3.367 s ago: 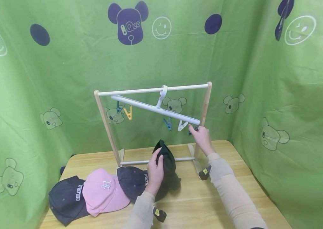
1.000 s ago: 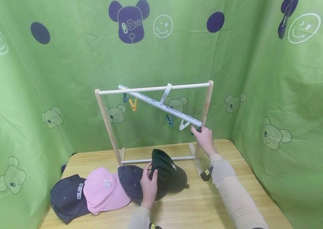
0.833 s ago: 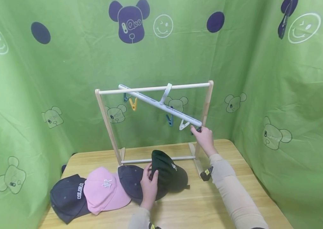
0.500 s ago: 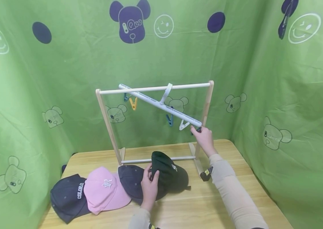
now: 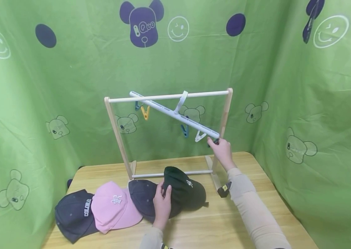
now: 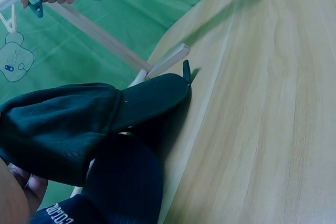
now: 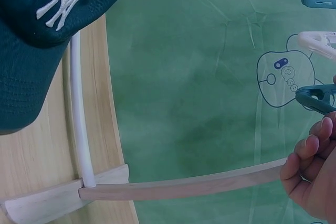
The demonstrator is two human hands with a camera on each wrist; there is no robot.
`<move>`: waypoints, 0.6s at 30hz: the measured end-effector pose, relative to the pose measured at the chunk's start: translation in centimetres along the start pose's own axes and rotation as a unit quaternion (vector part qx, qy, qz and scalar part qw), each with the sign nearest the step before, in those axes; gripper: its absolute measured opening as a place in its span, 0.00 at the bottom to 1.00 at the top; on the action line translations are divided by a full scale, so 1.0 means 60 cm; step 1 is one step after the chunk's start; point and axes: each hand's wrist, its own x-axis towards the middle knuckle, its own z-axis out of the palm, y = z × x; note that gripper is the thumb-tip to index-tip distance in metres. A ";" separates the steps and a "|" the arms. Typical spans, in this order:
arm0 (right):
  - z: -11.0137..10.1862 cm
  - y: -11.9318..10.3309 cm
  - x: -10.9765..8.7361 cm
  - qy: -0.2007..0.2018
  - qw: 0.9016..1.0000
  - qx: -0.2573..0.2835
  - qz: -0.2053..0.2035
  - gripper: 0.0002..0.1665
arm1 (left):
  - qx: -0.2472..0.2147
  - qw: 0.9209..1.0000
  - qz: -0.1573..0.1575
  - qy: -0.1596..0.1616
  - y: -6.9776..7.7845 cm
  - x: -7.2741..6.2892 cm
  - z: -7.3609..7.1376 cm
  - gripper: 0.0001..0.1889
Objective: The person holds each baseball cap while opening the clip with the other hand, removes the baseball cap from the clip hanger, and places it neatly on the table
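Note:
My left hand (image 5: 162,204) grips a dark green baseball cap (image 5: 183,190) by its edge. In the right wrist view the cap (image 7: 26,59) shows a white NY emblem, its brim pointing down toward the table. It overlaps a navy cap (image 5: 141,199) that lies behind my left fingers. With thumb and fingers, my right hand (image 5: 222,152) pinches a teal clothes peg (image 7: 316,98) at the low right end of a white clip hanger (image 5: 166,110). The hanger tilts steeply, hooked over the rack's top bar. White, blue and yellow pegs (image 5: 145,113) hang along it.
A pink cap (image 5: 110,207) and another navy cap (image 5: 74,214) overlap in a row on the left of the wooden table (image 5: 209,228). The rack's wooden upright (image 5: 224,117) stands close behind my right hand. Green patterned cloth (image 5: 85,69) encloses the table.
The green cap has turned so its emblem faces up and right, and it has come lower. The hanger tilts more, having shifted slightly right with my right hand at its end.

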 end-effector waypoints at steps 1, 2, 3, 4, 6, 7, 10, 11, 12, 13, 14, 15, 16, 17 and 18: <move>0.000 0.000 0.000 -0.001 1.000 0.001 0.000 0.29 | 0.002 1.000 0.001 0.000 0.000 0.000 -0.001 0.18; 0.000 0.000 0.000 -0.003 1.000 0.002 0.001 0.29 | 0.003 1.000 0.000 0.000 -0.001 0.000 -0.002 0.18; 0.000 0.000 -0.001 -0.005 1.000 0.003 0.003 0.29 | 0.006 1.000 0.000 0.000 -0.002 0.000 -0.002 0.18; 0.000 0.000 -0.001 -0.006 1.000 0.005 0.004 0.29 | 0.006 1.000 0.001 0.000 -0.002 0.000 -0.002 0.18; 0.000 -0.001 -0.001 -0.007 1.000 0.006 0.006 0.28 | 0.006 1.000 0.002 0.000 -0.002 0.000 -0.003 0.18; 0.000 -0.001 -0.001 -0.008 1.000 0.007 0.007 0.28 | 0.006 1.000 0.003 0.000 -0.003 -0.001 -0.003 0.18; 0.001 -0.001 -0.001 -0.006 1.000 0.009 0.007 0.27 | 0.009 1.000 0.006 -0.003 -0.004 -0.001 -0.004 0.18; 0.001 -0.001 -0.001 -0.005 1.000 0.011 0.007 0.27 | 0.015 1.000 0.008 -0.004 -0.005 -0.001 -0.004 0.18; 0.001 0.000 -0.001 -0.004 1.000 0.011 0.007 0.27 | 0.021 1.000 0.008 -0.004 -0.006 -0.001 -0.004 0.18; 0.002 0.000 -0.001 -0.004 1.000 0.010 0.007 0.27 | 0.025 1.000 0.008 -0.004 -0.008 -0.001 -0.004 0.18; 0.002 0.000 -0.001 -0.003 1.000 0.010 0.007 0.27 | 0.031 0.999 0.007 -0.003 -0.008 -0.002 -0.004 0.18; 0.002 0.000 -0.001 -0.002 1.000 0.008 0.006 0.27 | 0.037 0.999 0.005 -0.003 -0.010 -0.002 -0.003 0.18; 0.002 0.000 -0.001 0.000 1.000 0.007 0.005 0.28 | 0.043 0.999 0.004 -0.002 -0.011 -0.002 -0.003 0.18; 0.003 0.000 -0.001 0.002 1.000 0.005 0.005 0.28 | 0.050 0.999 0.002 -0.002 -0.012 -0.003 -0.003 0.18; 0.003 0.000 -0.001 0.003 1.000 0.002 0.004 0.28 | 0.055 0.998 0.002 -0.003 -0.013 -0.003 -0.002 0.18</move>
